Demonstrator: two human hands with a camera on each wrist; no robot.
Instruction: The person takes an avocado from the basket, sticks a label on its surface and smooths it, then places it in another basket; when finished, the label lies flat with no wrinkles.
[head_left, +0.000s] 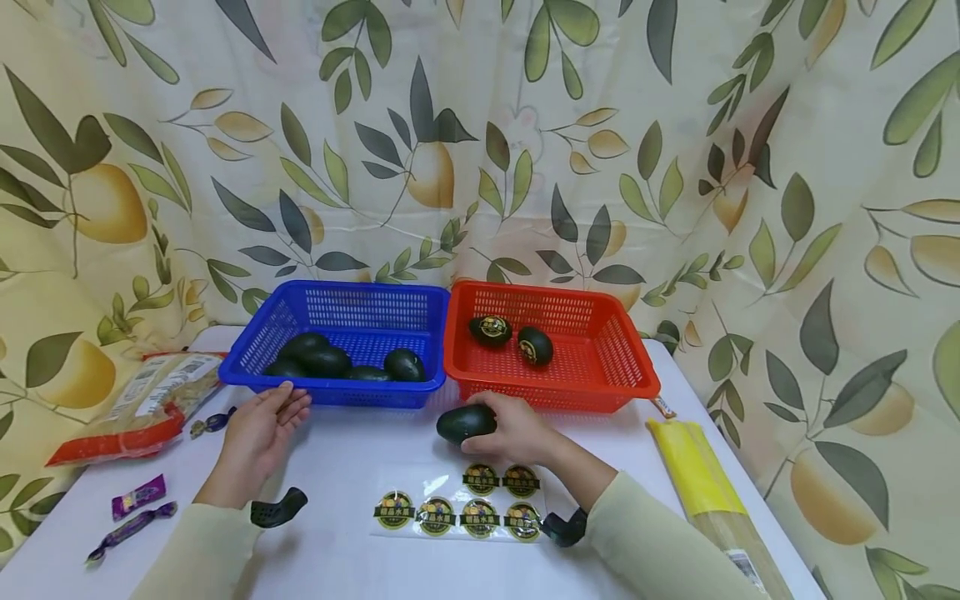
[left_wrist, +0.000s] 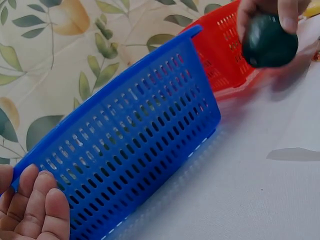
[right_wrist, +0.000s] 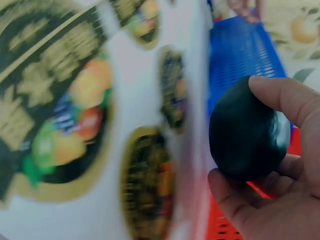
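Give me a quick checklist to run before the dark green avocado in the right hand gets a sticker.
1. Grip: right hand curls around the dark green avocado, just above the white table. Ok.
2. Avocado surface bare: no label shows on the sides in view; the far side is hidden. Cannot tell.
3. Stickers left: six round gold-and-black stickers remain on the clear sticker sheet beside the right hand. Ok.
4. Left hand free: it rests against the blue plastic basket, holding nothing. Ok.
5. Room in the red plastic basket: only two labelled avocados inside. Ok.
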